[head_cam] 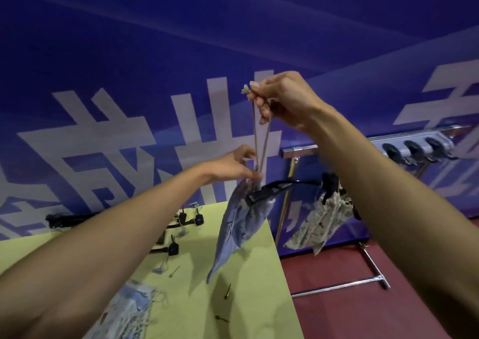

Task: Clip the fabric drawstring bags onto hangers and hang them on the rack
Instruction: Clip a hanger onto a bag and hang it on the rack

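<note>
A blue-grey fabric drawstring bag [239, 222] hangs in the air above the table's right edge. My right hand [281, 100] is raised and shut on the ends of its beige drawstring [257, 136], pulled taut upward. My left hand [233, 166] pinches the gathered mouth of the bag, where the cords enter. A black clip hanger [269, 189] is clamped on the bag near its top. Behind my right forearm, a cream patterned bag [320, 222] hangs by a black hanger from the chrome rack [300, 150].
The yellow-green table [248, 274] carries several loose black clip hangers [189, 218], small pins and a pile of blue bags [127, 310] at the near left. Dark red floor and the rack's chrome base [344, 285] lie to the right. A blue banner fills the background.
</note>
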